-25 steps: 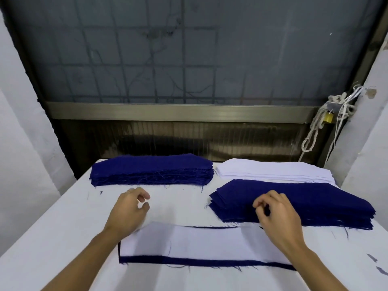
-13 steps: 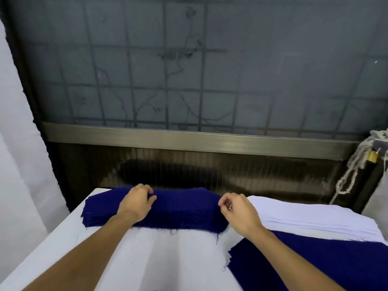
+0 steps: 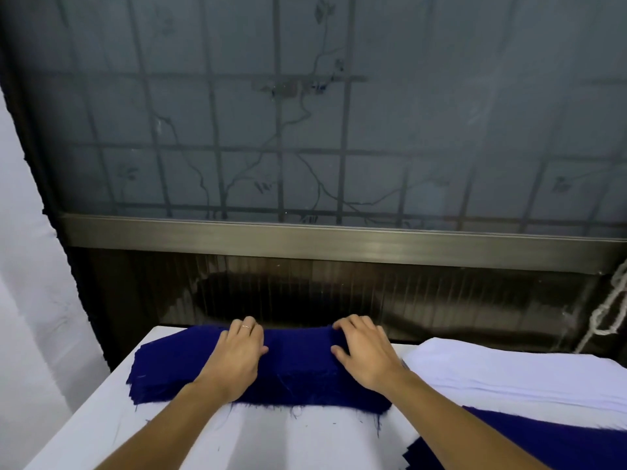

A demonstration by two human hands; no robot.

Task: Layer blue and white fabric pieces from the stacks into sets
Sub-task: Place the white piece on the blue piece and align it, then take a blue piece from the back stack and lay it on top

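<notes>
A stack of dark blue fabric pieces (image 3: 298, 371) lies across the far left of the white table (image 3: 258, 442). My left hand (image 3: 237, 356) rests flat on top of this stack, thumb spread, fingertips at its far edge. My right hand (image 3: 364, 354) lies on the stack's right part, its fingertips also at the far edge, where the cloth is slightly ruffled. A white fabric stack (image 3: 509, 374) sits to the right. A second blue stack (image 3: 559, 446) shows at the bottom right corner. The layered set near me is out of frame.
A frosted window with a metal sill (image 3: 322, 239) rises directly behind the table's far edge. A white knotted rope (image 3: 609, 313) hangs at the right. White wall stands at the left, past the table's left edge.
Both hands left the layered white and blue pieces near me, reached forward, and now lie on top of the far blue stack. The view tilted up and forward.
</notes>
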